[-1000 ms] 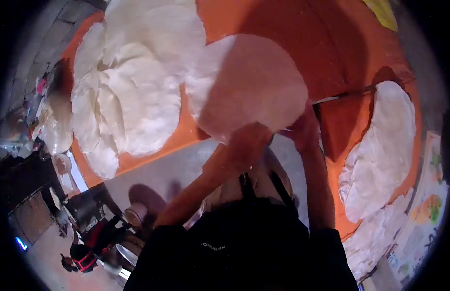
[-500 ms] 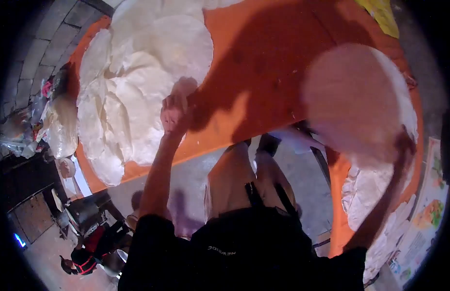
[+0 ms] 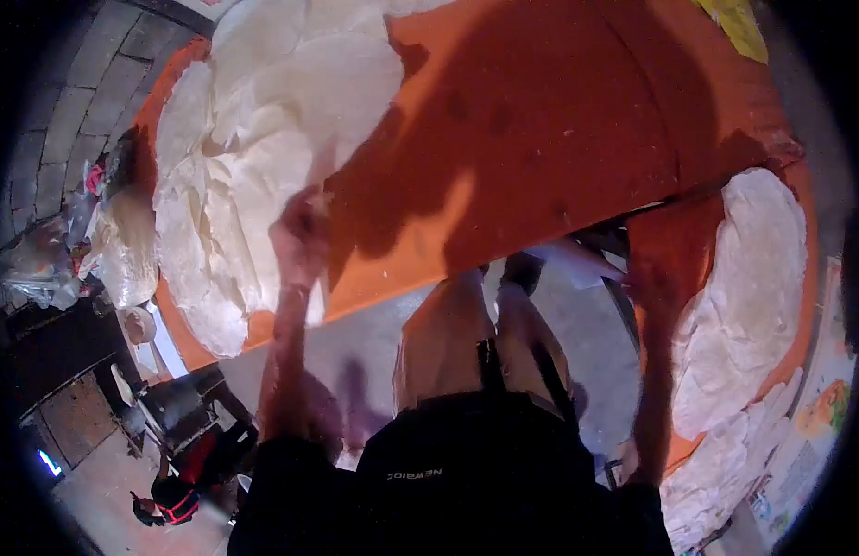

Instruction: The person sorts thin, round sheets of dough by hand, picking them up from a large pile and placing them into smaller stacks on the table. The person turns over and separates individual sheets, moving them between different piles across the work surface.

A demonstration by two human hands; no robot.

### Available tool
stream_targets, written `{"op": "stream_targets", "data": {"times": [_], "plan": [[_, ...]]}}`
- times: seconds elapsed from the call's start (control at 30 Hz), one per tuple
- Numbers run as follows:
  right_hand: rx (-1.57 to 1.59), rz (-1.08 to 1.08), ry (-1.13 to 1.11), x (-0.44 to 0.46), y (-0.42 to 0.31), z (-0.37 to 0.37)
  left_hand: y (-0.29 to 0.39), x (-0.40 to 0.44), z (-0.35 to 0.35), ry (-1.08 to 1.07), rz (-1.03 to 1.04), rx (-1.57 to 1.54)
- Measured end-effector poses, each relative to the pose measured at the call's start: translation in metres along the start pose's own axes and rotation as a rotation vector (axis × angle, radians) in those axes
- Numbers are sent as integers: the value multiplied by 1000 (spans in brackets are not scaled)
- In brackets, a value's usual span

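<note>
A broad pile of thin, pale round flatbreads [image 3: 263, 83] lies overlapping on the orange cloth [image 3: 541, 120] at the left. My left hand [image 3: 300, 232] is at the near right edge of this pile, fingers curled in a pinch on a flatbread edge that looks slightly raised. On the right side, a folded-looking flatbread [image 3: 749, 287] rests on the cloth, with more sheets [image 3: 726, 473] below it. My right hand [image 3: 656, 283] is over the cloth just left of that flatbread, dark and blurred, so its fingers cannot be made out.
Plastic bags [image 3: 124, 250] stand off the left end of the table. A person in dark and red clothing [image 3: 179, 496] is at lower left. Yellow material [image 3: 735, 23] lies at the far right corner, and a printed sheet [image 3: 823, 408] is along the right edge.
The round flatbread my right hand was swinging over the right side now lies there on the cloth. My right hand has moved left, away from it. My left hand has shifted slightly left and nearer.
</note>
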State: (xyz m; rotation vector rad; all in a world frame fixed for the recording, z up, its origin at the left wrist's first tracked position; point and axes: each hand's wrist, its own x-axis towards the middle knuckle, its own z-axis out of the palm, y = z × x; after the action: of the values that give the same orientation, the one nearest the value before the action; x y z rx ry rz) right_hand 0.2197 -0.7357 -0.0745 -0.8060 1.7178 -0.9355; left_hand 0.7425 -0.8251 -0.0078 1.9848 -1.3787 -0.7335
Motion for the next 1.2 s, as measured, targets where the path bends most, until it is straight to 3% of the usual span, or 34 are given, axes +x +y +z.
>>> {"op": "stream_targets", "data": {"times": [0.1, 0.13, 0.23, 0.3, 0.4, 0.5, 0.57, 0.67, 0.73, 0.77, 0.87, 0.97, 1.03, 1.1, 1.17, 1.2], "plan": [[334, 197, -482, -3, -47, 133, 34, -41, 37, -137, 71, 73], [417, 298, -493, -5, -65, 167, 43, -54, 52, -199, 83, 124], [575, 262, -510, 29, -59, 239, 2, -80, 93, -171, 480, 37], [549, 353, -446, 51, -67, 269, 11, -92, 90, -246, 370, 59], [725, 142, -539, 57, -105, 296, 12, -99, 79, -304, 92, -138], [340, 86, -537, 83, -109, 316, 0, -96, 68, -233, -19, -185], [198, -15, -515, 93, -115, 314, -2, -97, 63, -198, -180, -460], [160, -160, -447, 96, -146, 267, -4, -97, 49, -201, -377, -709], [170, -246, -372, 96, -175, 212, -20, -96, 41, -258, -370, -875], [166, -292, -310, 95, -188, 177, -26, -98, 47, -120, -365, -795], [143, -403, -34, 79, -213, 52, -118, -73, 33, -190, -231, -626], [140, -398, 418, 48, -187, -86, -70, -67, 73, -112, 13, -612], [84, -365, 745, 29, -125, -180, -32, -57, 75, -2, 175, -575], [-156, -412, 812, -20, -54, -250, 10, -45, 77, -128, 145, -631], [-894, -117, 1356, -50, -9, -259, 55, -28, 76, -492, -80, -744], [-940, -117, 1429, -61, 4, -245, 82, -36, 90, -560, -14, -782]]}}
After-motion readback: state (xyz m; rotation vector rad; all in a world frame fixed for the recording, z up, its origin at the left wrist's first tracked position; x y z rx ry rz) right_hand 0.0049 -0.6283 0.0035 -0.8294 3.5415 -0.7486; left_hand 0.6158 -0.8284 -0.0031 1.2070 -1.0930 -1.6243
